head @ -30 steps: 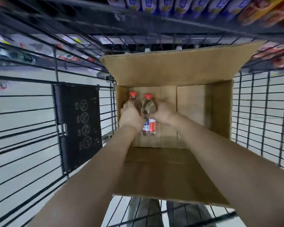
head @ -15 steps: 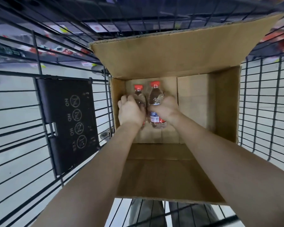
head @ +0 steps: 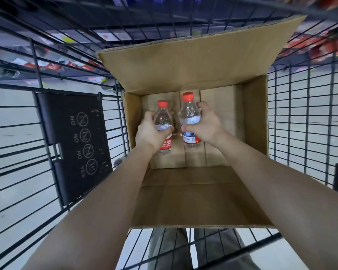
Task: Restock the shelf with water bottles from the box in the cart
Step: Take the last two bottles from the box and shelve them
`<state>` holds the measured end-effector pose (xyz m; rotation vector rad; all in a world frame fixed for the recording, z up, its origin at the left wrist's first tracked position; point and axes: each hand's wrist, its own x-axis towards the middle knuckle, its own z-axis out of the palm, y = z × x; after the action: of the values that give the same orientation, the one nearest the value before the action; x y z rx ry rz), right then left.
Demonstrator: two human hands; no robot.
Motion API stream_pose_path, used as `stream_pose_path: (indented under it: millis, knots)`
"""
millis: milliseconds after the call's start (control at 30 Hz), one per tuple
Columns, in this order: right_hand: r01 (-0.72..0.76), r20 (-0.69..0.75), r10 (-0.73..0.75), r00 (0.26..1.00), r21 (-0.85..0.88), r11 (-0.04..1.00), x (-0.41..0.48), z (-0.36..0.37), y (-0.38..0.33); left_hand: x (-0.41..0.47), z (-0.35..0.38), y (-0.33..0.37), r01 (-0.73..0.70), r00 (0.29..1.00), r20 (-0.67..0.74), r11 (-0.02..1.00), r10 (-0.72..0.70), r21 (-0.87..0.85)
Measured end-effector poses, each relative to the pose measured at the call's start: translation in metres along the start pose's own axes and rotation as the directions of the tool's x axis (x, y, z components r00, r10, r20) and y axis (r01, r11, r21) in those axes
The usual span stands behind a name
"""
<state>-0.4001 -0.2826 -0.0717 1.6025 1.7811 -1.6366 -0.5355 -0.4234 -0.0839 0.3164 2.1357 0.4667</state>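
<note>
- Lifting off the box floor, two red-capped bottles had risen since a second earlier, when they sat low near its far left corner.
- The left hand gripped the left bottle at its middle, fingers and thumb curled round it.
- The right hand gripped the right bottle likewise, slightly higher.
- Both bottles were upright, just beside each other but apart, over the box's left half and inside its walls.
- No other bottles showed in the box, so this seemed the last pair.
- Both probably still had to clear the box rim and the cart's far edge to reach the blurred shelf.
</note>
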Motion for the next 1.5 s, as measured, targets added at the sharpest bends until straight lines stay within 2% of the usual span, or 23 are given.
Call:
stream_pose_path:
  millis: [100, 200, 400, 667, 800, 967, 1100, 1233, 1500]
  knots:
    - [0.008, -0.013, -0.008, 1.0, 0.017, 1.0, -0.02, -0.014, -0.008, -0.018, -0.01, 0.002, -0.059, 0.998, 0.033, 0.995, 0.062, -0.081]
    - [0.016, -0.028, -0.015, 0.999, 0.059, 0.998, -0.047, -0.03, -0.023, -0.043, -0.028, 0.015, -0.147, 0.989, 0.0, 0.979, 0.149, -0.139]
    - [0.079, -0.102, -0.061, 0.993, 0.187, 0.979, -0.109, -0.057, -0.067, -0.103, -0.081, 0.059, -0.38, 0.923, -0.071, 0.872, 0.378, -0.307]
    - [0.308, -0.195, -0.283, 0.939, 0.11, 0.945, -0.204, -0.088, -0.147, -0.188, -0.162, 0.102, -0.589, 0.808, -0.179, 0.768, 0.562, -0.251]
    - [0.428, -0.223, -0.405, 0.887, 0.064, 0.902, -0.252, -0.1, -0.183, -0.228, -0.197, 0.106, -0.624, 0.781, -0.241, 0.732, 0.576, -0.274]
    - [0.554, -0.191, -0.548, 0.814, -0.024, 0.832, -0.31, -0.105, -0.224, -0.288, -0.242, 0.108, -0.67, 0.74, -0.339, 0.68, 0.581, -0.298]
    - [0.651, -0.143, -0.651, 0.745, -0.052, 0.757, -0.358, -0.102, -0.252, -0.34, -0.278, 0.107, -0.738, 0.655, -0.462, 0.638, 0.598, -0.22]
    - [0.751, -0.107, -0.757, 0.645, -0.097, 0.653, -0.412, -0.089, -0.279, -0.39, -0.314, 0.094, -0.777, 0.583, -0.531, 0.613, 0.614, -0.144]
    - [0.852, -0.059, -0.858, 0.511, -0.101, 0.514, -0.508, -0.037, -0.348, -0.49, -0.398, 0.041, -0.777, 0.474, -0.721, 0.625, 0.505, -0.073]
